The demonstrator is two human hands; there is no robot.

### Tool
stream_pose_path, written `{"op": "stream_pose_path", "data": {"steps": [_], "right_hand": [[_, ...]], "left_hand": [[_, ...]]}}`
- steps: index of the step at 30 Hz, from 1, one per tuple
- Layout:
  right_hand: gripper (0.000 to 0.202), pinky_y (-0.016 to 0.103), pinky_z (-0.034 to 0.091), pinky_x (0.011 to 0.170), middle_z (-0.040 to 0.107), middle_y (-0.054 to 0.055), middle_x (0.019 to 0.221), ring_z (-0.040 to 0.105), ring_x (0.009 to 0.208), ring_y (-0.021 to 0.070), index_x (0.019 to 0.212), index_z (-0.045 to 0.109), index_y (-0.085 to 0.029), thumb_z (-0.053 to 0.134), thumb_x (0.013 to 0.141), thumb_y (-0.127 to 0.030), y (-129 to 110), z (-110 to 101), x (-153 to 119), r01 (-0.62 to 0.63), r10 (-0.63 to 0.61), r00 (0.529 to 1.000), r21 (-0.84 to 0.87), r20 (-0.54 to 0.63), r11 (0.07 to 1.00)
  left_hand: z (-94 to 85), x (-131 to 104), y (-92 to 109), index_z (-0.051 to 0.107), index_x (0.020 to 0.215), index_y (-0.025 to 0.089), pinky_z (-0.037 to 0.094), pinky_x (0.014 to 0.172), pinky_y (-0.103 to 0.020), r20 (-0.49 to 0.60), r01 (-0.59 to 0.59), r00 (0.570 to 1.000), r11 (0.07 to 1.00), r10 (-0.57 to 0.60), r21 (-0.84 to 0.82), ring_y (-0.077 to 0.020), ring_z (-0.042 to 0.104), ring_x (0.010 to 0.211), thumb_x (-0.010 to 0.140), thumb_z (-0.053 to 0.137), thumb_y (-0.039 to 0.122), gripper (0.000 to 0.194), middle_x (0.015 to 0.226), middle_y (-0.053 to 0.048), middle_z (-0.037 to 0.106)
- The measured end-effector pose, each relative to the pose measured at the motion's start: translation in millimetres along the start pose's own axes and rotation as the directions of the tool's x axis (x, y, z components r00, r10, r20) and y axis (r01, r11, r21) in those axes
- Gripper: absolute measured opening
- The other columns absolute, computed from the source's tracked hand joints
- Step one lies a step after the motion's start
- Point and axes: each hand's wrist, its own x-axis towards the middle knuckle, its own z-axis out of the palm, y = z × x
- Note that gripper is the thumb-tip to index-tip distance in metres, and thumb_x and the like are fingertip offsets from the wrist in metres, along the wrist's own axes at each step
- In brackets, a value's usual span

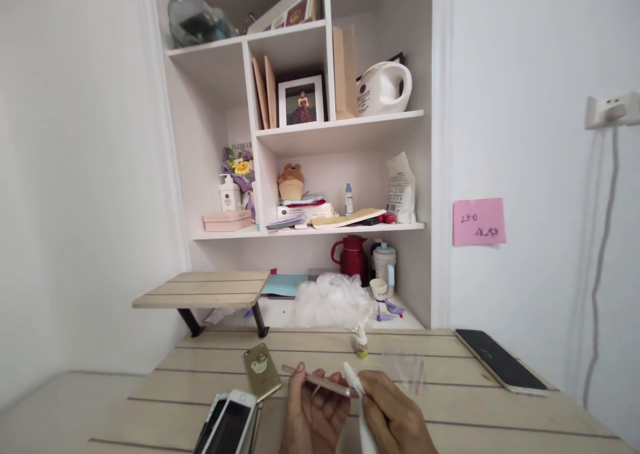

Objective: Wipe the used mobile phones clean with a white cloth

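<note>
Low in the middle, my left hand (315,404) is closed around a thin rose-gold phone (325,383), seen nearly edge-on. My right hand (393,411) pinches a white tissue (353,378) at the phone's right end, with a white tail of it hanging down; whether it touches the phone I cannot tell. A gold phone (263,371) with a ring holder lies left of my hands. Nearer the front is a pile of phones with a white one (231,425) on top. Beyond my right hand stands a small dropper bottle (361,342), and a clear plastic bag (409,369) lies beside it.
A larger dark-screened device (500,361) lies at the table's right. The small raised stand (205,290) is at the back left. Crumpled white plastic (333,301), a red jug (353,259) and a small cup (379,289) sit in the lowest shelf compartment, behind the slatted table (180,381).
</note>
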Motion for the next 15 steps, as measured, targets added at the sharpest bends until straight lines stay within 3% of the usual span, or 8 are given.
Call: {"op": "stream_pose_path", "data": {"steps": [8,11,15], "right_hand": [[0.034,0.03,0.06,0.084,0.069,0.012,0.108,0.069,0.104,0.0231,0.122,0.061,-0.022,0.041,0.097,-0.013,-11.8,1.2,-0.8,-0.019,0.02,0.999,-0.015,0.029,1.0],[0.04,0.029,0.059,0.087,0.066,0.012,0.114,0.068,0.106,0.0217,0.13,0.056,-0.023,0.042,0.095,-0.009,-18.8,4.0,-4.3,0.053,-0.052,0.997,-0.017,0.061,0.998],[0.049,0.024,0.06,0.082,0.065,0.011,0.114,0.071,0.097,0.018,0.135,0.051,-0.023,0.04,0.092,-0.003,-28.1,7.4,-7.4,0.142,-0.14,0.982,-0.001,0.127,0.99]], "left_hand": [[2.6,-12.4,7.9,0.066,0.093,0.011,0.056,0.075,-0.037,0.145,-0.033,0.989,0.999,0.034,-0.008,-0.0261,0.072,0.083,0.084,0.065,0.042,0.032,0.09,-0.017,0.075],[2.0,-15.4,8.9,0.068,0.095,0.011,0.056,0.069,-0.034,0.137,0.009,0.991,0.999,-0.015,0.045,-0.0254,0.072,0.081,0.085,0.064,0.045,0.035,0.089,-0.015,0.075],[-3.5,-18.9,10.5,0.068,0.103,0.01,0.054,0.073,-0.034,0.169,0.02,0.985,0.996,-0.035,0.091,-0.0265,0.071,0.086,0.086,0.061,0.047,0.041,0.092,-0.015,0.075]]}}
